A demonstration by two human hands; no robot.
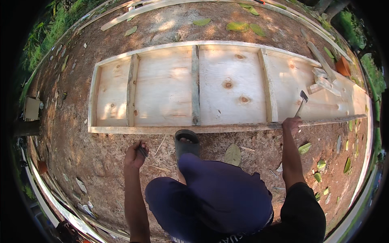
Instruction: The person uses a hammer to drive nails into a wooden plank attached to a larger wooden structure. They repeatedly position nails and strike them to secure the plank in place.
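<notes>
A wooden frame panel (pixel 170 93), pale plywood edged with strips and divided by several crosspieces, lies flat on the ground ahead of me. My right hand (pixel 291 124) is closed round the handle of a hammer (pixel 300 107) at the near edge of the panel. The hammer's dark head points up and away, over the plywood. On the near side of the panel, apart from it, my left hand (pixel 136 154) is curled round thin dark nails (pixel 143 151); how many is hidden by the fingers.
Several short wood offcuts (pixel 324 83) and a longer strip (pixel 321 60) rest on the panel's right part. My sandalled foot (pixel 187 142) touches the near edge. Long boards (pixel 162 7) lie beyond, and leaves (pixel 233 154) are scattered over the soil.
</notes>
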